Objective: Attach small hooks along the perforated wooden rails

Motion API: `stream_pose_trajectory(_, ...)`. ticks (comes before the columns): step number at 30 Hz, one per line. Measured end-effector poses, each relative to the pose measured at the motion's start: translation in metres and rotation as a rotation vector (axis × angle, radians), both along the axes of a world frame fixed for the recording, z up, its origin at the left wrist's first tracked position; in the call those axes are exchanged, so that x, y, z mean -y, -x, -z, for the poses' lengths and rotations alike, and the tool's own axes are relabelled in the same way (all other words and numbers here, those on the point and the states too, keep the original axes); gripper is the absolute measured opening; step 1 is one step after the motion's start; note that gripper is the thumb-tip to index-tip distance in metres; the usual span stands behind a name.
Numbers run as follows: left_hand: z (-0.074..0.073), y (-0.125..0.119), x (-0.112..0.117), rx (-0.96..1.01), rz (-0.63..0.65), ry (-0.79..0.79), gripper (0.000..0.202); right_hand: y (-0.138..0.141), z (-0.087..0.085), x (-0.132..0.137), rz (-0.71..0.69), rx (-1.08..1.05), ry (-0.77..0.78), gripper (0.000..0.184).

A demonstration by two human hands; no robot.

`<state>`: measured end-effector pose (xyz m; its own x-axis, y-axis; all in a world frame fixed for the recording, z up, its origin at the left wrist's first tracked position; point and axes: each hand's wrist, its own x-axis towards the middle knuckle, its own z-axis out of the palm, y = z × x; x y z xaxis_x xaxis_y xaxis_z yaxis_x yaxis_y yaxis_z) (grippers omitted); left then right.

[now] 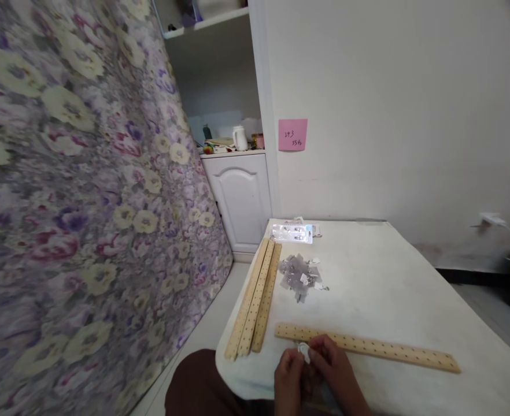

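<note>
1. The left hand (289, 367) and right hand (332, 361), close together over the near edge of the cream cloth-covered table (368, 277), pinch a small white rounded piece (304, 350) between their fingertips; its details are too small to tell.
2. Just beyond them, a long pale wooden strip with dark holes (385, 347) slants toward the table's right edge.
3. Three similar wooden strips (255, 303) lie side by side along the left edge.
4. Right of these sits a heap of small translucent packets (297, 274).
5. A flat clear plastic package (288, 233) lies near the far-left corner.
</note>
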<state>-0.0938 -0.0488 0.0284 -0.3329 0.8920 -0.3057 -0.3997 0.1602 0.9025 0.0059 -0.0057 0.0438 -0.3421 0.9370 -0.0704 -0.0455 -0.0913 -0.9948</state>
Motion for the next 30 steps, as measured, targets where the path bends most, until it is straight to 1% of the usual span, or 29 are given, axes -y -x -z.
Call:
stream_pose_trajectory(3,0.006,0.0,-0.001,-0.082,0.024,0.028,0.046,-0.002,-0.002,-0.005,-0.013,0.03,-0.024,0.02)
stream_pose_trajectory(5,0.006,0.002,-0.001,-0.153,0.049,0.052,0.045,-0.004,-0.006,-0.014,-0.021,0.096,-0.092,0.016)
stream_pose_trajectory(7,0.002,0.006,0.002,-0.203,0.069,0.051,0.04,-0.005,-0.01,-0.026,-0.036,0.173,-0.188,0.015)
stream_pose_trajectory(10,-0.011,0.017,0.009,-0.3,0.061,0.002,0.028,0.001,-0.017,-0.049,-0.097,0.275,-0.322,0.018)
stream_pose_trajectory(11,-0.016,0.021,0.012,-0.377,0.043,-0.021,0.023,0.005,-0.02,-0.058,-0.12,0.303,-0.359,0.019)
stream_pose_trajectory(13,-0.026,0.03,0.018,-0.597,-0.013,-0.05,0.016,0.015,-0.023,-0.073,-0.176,0.345,-0.423,0.021)
stream_pose_trajectory(16,-0.033,0.04,0.024,-0.863,-0.054,-0.065,0.015,0.032,-0.024,-0.089,-0.316,0.335,-0.434,0.023)
stream_pose_trajectory(19,-0.031,0.043,0.026,-0.993,-0.062,-0.115,0.018,0.046,-0.02,-0.098,-0.447,0.301,-0.41,0.023)
stream_pose_trajectory(21,-0.027,0.043,0.026,-1.046,-0.07,-0.148,0.019,0.051,-0.017,-0.1,-0.485,0.296,-0.406,0.023)
stream_pose_trajectory(25,-0.02,0.043,0.024,-1.118,-0.091,-0.156,0.019,0.053,-0.012,-0.101,-0.488,0.326,-0.413,0.023)
stream_pose_trajectory(30,-0.016,0.045,0.021,-1.154,-0.079,-0.135,0.019,0.053,-0.009,-0.099,-0.484,0.409,-0.466,0.024)
